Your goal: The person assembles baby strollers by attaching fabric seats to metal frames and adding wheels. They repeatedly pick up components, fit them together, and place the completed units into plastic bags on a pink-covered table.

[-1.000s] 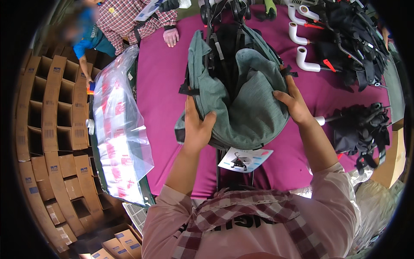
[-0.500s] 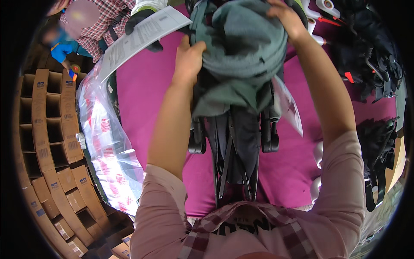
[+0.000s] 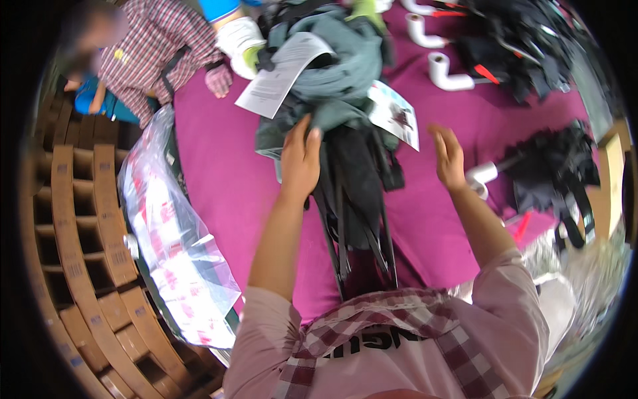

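Observation:
A folded stroller lies lengthwise before me, its grey-green fabric [image 3: 339,73] bunched at the far end. Its dark frame and black fabric [image 3: 355,193] stretch toward me. My left hand [image 3: 301,156] is open at the near left edge of the green fabric, fingers extended; whether it touches is unclear. Off to the stroller's right, my right hand [image 3: 448,156] is open and holds nothing. A printed white sheet [image 3: 282,76] lies over the fabric's left side. Another sheet with a picture [image 3: 395,114] sticks out on the right. A co-worker's gloved hands [image 3: 249,56] are at the far end.
A magenta cloth [image 3: 219,173] covers the table. Black folded strollers with white wheel-end wraps [image 3: 452,73] lie at the right. Clear plastic bags [image 3: 173,246] line the left edge, beside stacked cardboard boxes [image 3: 66,219]. Another person in a checked shirt [image 3: 163,40] stands at the far left.
Both my hands have come off the top of the green fabric and moved nearer; the right one swung clear. The white sheet has shifted from the left onto the fabric.

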`<state>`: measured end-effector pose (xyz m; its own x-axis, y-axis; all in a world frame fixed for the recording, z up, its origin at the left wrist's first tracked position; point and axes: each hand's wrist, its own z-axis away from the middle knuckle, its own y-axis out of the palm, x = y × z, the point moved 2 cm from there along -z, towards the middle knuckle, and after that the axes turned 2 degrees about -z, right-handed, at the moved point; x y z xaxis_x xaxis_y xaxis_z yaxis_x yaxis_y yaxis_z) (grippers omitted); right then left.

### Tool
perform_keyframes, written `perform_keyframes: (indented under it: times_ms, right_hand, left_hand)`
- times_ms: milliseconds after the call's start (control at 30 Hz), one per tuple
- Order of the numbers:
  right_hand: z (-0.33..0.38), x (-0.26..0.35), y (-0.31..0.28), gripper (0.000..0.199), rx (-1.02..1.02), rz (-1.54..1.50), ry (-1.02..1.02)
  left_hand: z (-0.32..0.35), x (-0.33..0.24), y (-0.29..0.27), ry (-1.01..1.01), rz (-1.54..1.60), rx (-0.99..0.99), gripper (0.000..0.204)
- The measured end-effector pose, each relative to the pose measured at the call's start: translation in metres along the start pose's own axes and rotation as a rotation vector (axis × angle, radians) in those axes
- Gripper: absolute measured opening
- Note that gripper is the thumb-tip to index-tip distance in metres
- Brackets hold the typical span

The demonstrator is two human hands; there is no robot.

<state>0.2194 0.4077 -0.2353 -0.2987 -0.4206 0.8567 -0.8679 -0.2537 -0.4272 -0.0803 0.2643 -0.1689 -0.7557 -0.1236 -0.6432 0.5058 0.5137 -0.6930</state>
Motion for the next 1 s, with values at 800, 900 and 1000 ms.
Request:
perform_keyframes:
  times_ms: [800, 900, 1000]
  right_hand:
    - [0.552, 0.003, -0.294, 0.019, -0.605, 0.061, 0.966]
    - [0.567, -0.063, -0.33, 0.017, -0.584, 0.109, 0.906]
    - [0.597, -0.162, -0.366, 0.019, -0.75, 0.192, 1.184]
  left_hand:
    - [0.331, -0.333, 0.206, 0.687, 0.312, 1.135, 0.025]
    - [0.368, -0.364, 0.26, 0.619, 0.194, 1.285, 0.025]
    - [0.393, -0.397, 0.299, 0.58, 0.135, 1.421, 0.03]
